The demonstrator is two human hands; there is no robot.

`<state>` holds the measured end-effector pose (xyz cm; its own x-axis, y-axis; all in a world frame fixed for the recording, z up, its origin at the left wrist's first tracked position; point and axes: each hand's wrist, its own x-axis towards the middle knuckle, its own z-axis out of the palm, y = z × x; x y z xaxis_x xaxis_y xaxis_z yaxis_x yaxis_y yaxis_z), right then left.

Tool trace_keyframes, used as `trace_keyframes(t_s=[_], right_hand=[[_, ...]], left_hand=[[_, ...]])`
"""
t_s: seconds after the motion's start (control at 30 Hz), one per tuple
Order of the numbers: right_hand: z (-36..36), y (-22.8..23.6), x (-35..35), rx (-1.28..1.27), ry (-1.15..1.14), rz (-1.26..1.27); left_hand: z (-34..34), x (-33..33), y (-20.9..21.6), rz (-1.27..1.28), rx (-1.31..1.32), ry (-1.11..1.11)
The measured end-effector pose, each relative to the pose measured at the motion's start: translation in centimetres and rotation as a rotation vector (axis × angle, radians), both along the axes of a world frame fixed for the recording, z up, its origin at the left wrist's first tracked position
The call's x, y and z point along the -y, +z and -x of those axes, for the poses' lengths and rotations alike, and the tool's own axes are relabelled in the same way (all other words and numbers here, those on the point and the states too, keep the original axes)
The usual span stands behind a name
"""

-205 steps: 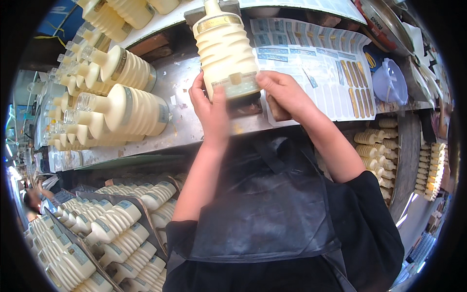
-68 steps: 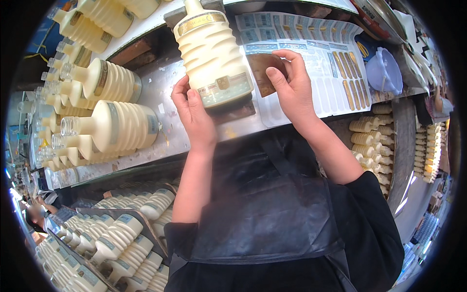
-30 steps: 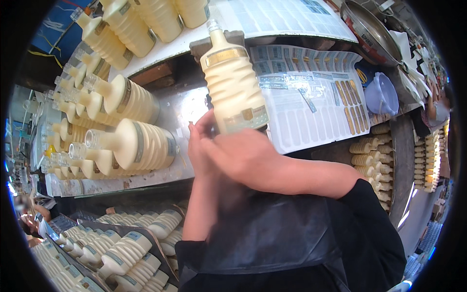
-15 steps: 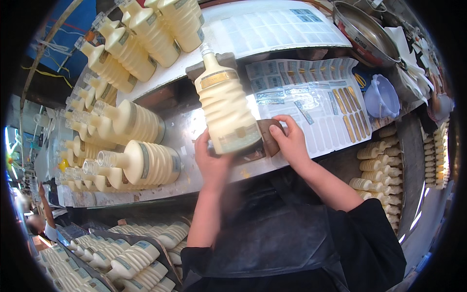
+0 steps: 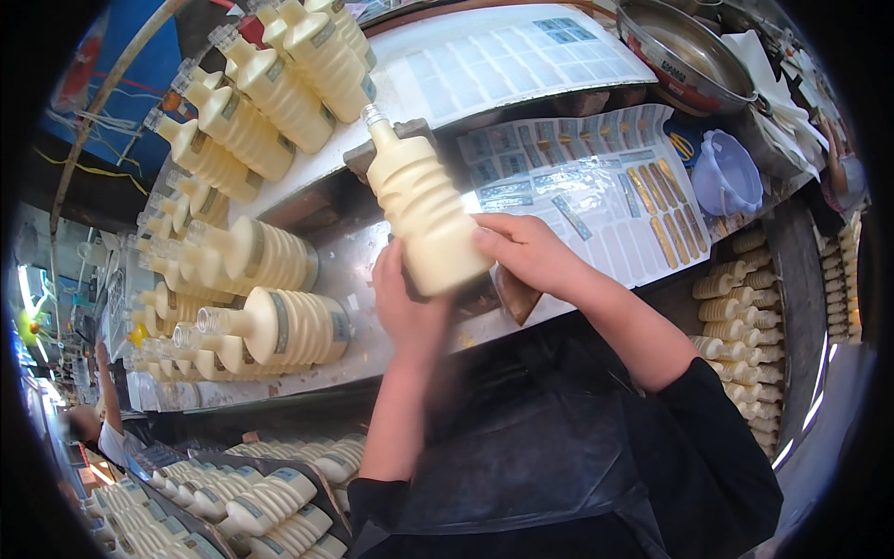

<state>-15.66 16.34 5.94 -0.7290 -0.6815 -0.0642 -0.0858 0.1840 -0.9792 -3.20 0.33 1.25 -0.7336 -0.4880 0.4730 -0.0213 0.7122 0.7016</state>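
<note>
At a metal tabletop [image 5: 368, 328], with a sheet of labels [image 5: 615, 240] to the right, a ridged cream bottle [image 5: 424, 207] tilts neck-away from the person — the left hand [image 5: 410, 303] and right hand [image 5: 533, 254] holding its lower end between their fingers [image 5: 388, 264] — while a brown flat piece [image 5: 517, 296] juts out under the right hand.

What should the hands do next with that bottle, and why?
Maybe the right hand should reach for a blue sticker while the left hand steadies the bottle: the side facing up shows no label, and the sheet of stickers lies close by.
</note>
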Motion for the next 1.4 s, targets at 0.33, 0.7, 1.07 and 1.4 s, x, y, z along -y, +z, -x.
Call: trace_keyframes(t_s=[0.33,0.7,1.07,1.4], right_hand=[[3.0,-5.3,-12.7,-0.490,-0.265,-0.579],[-0.6,-4.6,-14.4,-0.736,0.027,-1.051],[-4.6,-6.2,-16.5,-0.881,-0.016,-0.867],[-4.5,-6.3,-18.1,-0.959,-0.021,-0.721]], left_hand=[[-1.2,0.5,0.8,0.159,-0.004,-0.050],[-1.4,-0.3,0.9,0.097,0.069,-0.048],[-1.9,-3.7,3.5,0.209,-0.139,-0.093],[-0.6,-6.6,4.6,0.114,-0.202,-0.297]])
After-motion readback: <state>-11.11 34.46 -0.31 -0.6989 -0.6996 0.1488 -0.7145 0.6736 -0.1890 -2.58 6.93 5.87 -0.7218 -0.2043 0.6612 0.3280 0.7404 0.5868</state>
